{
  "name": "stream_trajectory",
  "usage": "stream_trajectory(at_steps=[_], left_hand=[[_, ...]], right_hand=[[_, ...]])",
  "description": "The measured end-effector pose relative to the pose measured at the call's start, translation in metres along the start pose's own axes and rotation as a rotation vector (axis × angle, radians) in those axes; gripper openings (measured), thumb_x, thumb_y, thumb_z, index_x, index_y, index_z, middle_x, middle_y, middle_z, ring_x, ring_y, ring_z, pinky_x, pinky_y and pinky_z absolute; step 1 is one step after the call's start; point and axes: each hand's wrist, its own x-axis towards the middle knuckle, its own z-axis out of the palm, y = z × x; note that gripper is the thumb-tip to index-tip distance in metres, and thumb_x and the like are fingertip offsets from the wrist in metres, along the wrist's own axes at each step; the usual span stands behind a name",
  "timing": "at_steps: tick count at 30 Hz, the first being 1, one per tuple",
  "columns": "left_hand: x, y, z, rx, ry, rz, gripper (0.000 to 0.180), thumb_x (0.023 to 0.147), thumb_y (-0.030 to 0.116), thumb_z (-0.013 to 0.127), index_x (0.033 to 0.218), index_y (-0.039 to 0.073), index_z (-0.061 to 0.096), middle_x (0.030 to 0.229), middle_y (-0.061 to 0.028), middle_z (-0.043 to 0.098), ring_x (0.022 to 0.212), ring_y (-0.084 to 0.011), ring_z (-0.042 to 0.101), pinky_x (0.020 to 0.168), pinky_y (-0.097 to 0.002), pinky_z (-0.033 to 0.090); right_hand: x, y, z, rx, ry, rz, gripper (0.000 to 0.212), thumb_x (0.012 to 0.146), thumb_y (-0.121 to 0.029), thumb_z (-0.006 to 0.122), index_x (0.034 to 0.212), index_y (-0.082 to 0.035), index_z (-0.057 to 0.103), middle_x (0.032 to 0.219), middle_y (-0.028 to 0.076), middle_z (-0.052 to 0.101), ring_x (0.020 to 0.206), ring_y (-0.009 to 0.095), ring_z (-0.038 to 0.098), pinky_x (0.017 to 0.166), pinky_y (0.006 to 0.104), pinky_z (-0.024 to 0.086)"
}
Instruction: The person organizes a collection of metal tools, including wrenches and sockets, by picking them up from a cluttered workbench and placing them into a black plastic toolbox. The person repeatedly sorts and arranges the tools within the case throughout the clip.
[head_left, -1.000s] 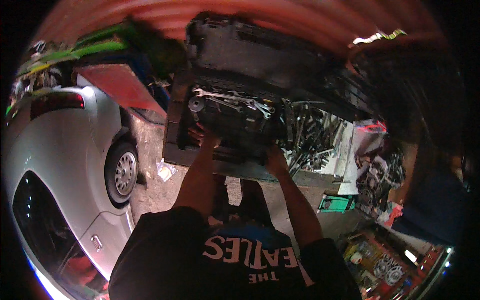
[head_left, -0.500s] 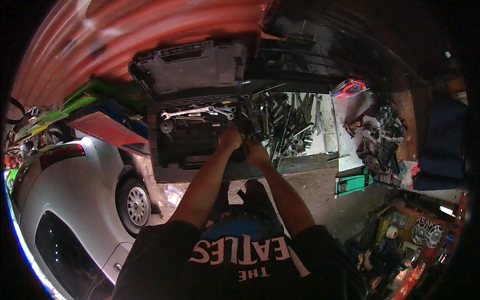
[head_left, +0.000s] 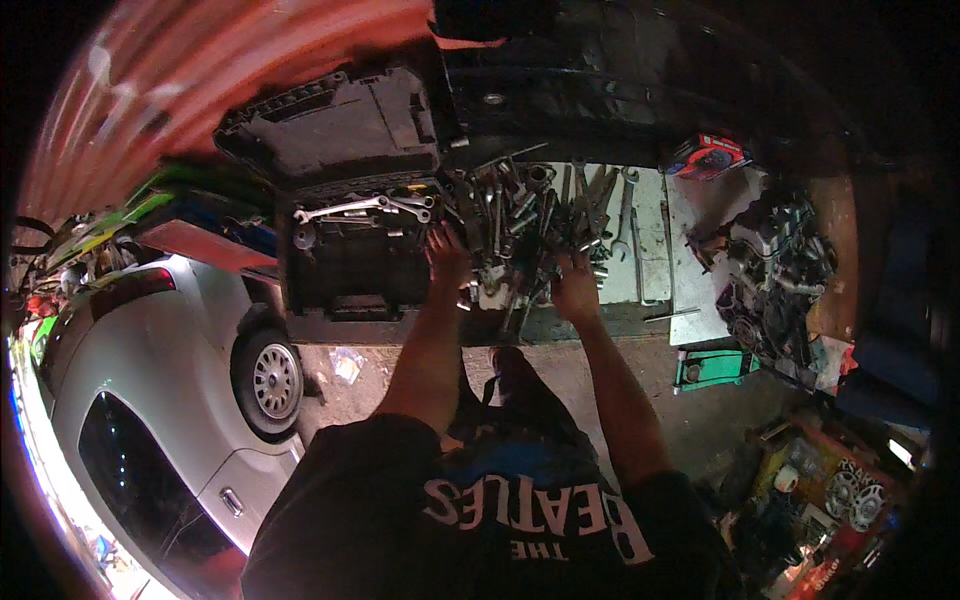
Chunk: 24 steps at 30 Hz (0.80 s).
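My left hand (head_left: 447, 256) lies with fingers stretched out at the right edge of the black tool case (head_left: 345, 318), beside the heaped tools. My right hand (head_left: 574, 288) reaches into the pile of wrenches and sockets (head_left: 520, 215), its fingertips apart among the small metal pieces. Nothing can be made out in either hand. Inside the open case, a long combination wrench (head_left: 345, 207) and other wrenches rest along the back, above dark compartments. A combination wrench (head_left: 625, 215) lies on the white sheet right of the pile.
A red and blue box (head_left: 709, 156) sits at the back right. Beyond the white sheet (head_left: 690, 310) stands a greasy metal assembly (head_left: 775, 270). A green tool-like object (head_left: 715, 370) is below the bench edge. At left is a silver car (head_left: 180, 360).
My hands, close together before, have separated. The right hand has moved right onto the tool pile; the left stays by the case with fingers now extended. The view has shifted slightly.
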Motion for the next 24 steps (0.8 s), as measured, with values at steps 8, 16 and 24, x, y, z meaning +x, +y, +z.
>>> stream_trajectory(at_steps=[8, 16, 24], left_hand=[[0.006, 0.002, -0.004, 0.097, -0.12, -0.02, 0.109, 0.074, 0.025, 0.069, 0.149, 0.006, -0.007, 0.148, -0.0321, 0.015, 0.137, -0.0467, 0.021, 0.103, -0.0643, 0.027], [0.005, -0.011, 0.02, 0.022, -0.026, -0.137, 0.124, 0.065, 0.018, 0.074, 0.147, 0.012, -0.02, 0.152, -0.0307, -0.001, 0.14, -0.0476, 0.008, 0.105, -0.0645, 0.024], [0.004, 0.017, -0.024, -0.08, -0.303, -0.206, 0.129, 0.063, 0.015, 0.075, 0.145, 0.015, -0.025, 0.151, -0.0303, -0.01, 0.142, -0.0452, -0.006, 0.105, -0.0676, 0.018]], right_hand=[[0.032, 0.049, 0.035, -0.284, -0.138, 0.017, 0.077, 0.079, -0.039, 0.067, 0.141, -0.008, 0.032, 0.138, 0.026, 0.037, 0.132, 0.044, 0.031, 0.108, 0.0582, 0.024], [0.035, 0.034, 0.057, -0.227, -0.126, 0.013, 0.081, 0.081, -0.047, 0.063, 0.141, -0.006, 0.027, 0.143, 0.027, 0.031, 0.134, 0.044, 0.028, 0.109, 0.0592, 0.02], [0.04, 0.019, 0.043, -0.168, -0.03, -0.128, 0.075, 0.074, -0.045, 0.071, 0.134, -0.012, 0.04, 0.132, 0.019, 0.039, 0.123, 0.04, 0.037, 0.102, 0.0548, 0.031]])
